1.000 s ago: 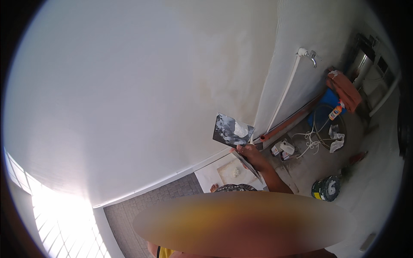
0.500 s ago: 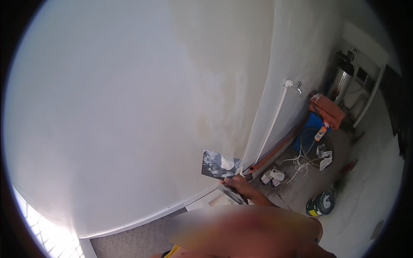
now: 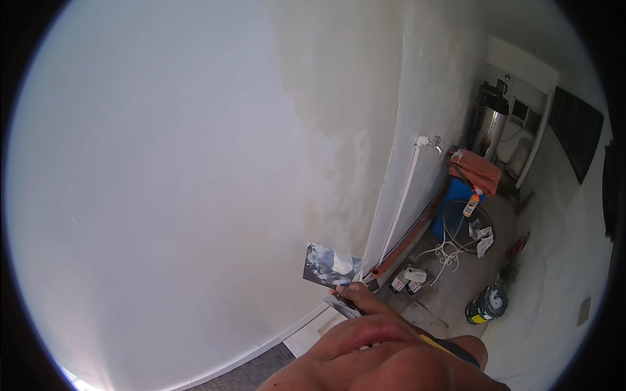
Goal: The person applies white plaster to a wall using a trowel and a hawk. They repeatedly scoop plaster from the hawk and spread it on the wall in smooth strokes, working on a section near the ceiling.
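Observation:
My right hand point(image 3: 353, 293) is closed around two flat scraper tools low in the centre of the head view. The upper scraper point(image 3: 321, 262) has a dark rectangular blade smeared with white paste, with a thicker lump on it. The lower scraper point(image 3: 340, 306) sits under my fingers, partly hidden. The blades are held in front of a white wall point(image 3: 176, 169) with a patchy greyish-beige area toward its corner. My left hand is not visible; my own body covers the bottom of the picture.
Right: a tap point(image 3: 435, 144) on white pipe, orange pipe point(image 3: 394, 259), orange folded cloth point(image 3: 474, 171), blue object point(image 3: 448, 202), spray bottle point(image 3: 470, 205), round metal stand point(image 3: 448, 254), white containers point(image 3: 411, 279), dark bucket point(image 3: 485, 304). A steel cylinder point(image 3: 493, 124) stands farther back.
The view has swung upward, so the tap, floor objects and wall corner sit lower and slightly left. My right hand and both scrapers appear lower and further left, still gripped.

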`<state>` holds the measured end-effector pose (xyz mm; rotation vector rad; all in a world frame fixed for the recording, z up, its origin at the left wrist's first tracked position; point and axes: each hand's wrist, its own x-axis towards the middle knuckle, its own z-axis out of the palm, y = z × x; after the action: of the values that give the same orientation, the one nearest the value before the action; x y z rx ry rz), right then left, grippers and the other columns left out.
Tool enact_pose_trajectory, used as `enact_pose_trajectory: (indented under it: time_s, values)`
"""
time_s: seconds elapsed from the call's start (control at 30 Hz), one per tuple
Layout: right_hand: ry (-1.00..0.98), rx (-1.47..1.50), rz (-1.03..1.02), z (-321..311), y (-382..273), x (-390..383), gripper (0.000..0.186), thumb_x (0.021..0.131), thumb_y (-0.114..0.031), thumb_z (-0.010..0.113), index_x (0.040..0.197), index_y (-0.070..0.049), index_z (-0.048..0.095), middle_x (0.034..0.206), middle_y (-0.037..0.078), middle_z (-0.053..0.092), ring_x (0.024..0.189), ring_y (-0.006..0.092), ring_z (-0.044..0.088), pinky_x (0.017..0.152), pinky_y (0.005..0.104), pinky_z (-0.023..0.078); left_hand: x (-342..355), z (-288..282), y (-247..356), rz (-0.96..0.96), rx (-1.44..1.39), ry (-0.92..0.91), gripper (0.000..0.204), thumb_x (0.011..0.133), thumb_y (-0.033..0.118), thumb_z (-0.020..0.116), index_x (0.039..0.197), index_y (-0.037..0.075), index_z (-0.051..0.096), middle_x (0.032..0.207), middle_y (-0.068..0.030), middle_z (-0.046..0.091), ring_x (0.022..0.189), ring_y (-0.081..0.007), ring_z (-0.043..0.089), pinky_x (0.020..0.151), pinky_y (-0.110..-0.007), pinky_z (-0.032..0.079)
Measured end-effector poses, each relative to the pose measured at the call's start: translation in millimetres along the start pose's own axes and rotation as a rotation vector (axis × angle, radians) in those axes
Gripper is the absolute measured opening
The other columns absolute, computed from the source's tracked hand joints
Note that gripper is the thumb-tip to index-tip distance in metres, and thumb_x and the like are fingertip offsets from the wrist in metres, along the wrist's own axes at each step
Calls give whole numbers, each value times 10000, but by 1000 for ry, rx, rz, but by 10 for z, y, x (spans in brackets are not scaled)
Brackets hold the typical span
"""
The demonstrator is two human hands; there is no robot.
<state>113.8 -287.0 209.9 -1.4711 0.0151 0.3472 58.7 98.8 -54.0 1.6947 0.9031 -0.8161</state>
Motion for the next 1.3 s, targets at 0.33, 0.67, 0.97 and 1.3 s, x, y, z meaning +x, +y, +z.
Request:
enact_pose_trajectory:
  time_s: [0.33, 0.67, 0.97, 1.3]
  values:
    - [13, 45, 53, 198, 90, 92, 514, 1057, -496, 571, 1241, -48, 742, 1056, 26, 727, 940, 94, 616, 888, 274, 482, 213, -38, 246, 28, 68, -53, 692, 1023, 461, 616, 1499, 2, 408, 1358, -130, 587, 1217, -228, 589, 961, -411, 489]
    - [39, 25, -54, 215, 38, -20, 527, 1052, -503, 581, 1226, -33, 744, 1045, 24, 723, 942, 97, 615, 886, 280, 484, 373, 6, 254, 82, 96, -108, 757, 1016, 473, 632, 1546, 3, 366, 1434, -135, 558, 1281, -242, 565, 1006, -432, 477]
    - [-32, -56, -3, -13, -174, -222, 522, 1044, -493, 600, 1227, -27, 747, 992, 23, 722, 887, 82, 609, 821, 270, 484, -1236, 793, 1339, 862, -541, -770, 833, 1013, 518, 628, 1581, -11, 325, 1482, -157, 539, 1319, -260, 550, 1043, -452, 474]
    - [-221, -24, -53, -176, -441, -178, 452, 1049, -407, 618, 1139, 15, 754, 940, 33, 722, 849, 87, 633, 785, 272, 506, -2935, 1539, 2462, 975, -883, -578, 445, 1075, 415, 568, 1177, -12, 641, 947, -76, 720, 787, -139, 695, 668, -297, 575]
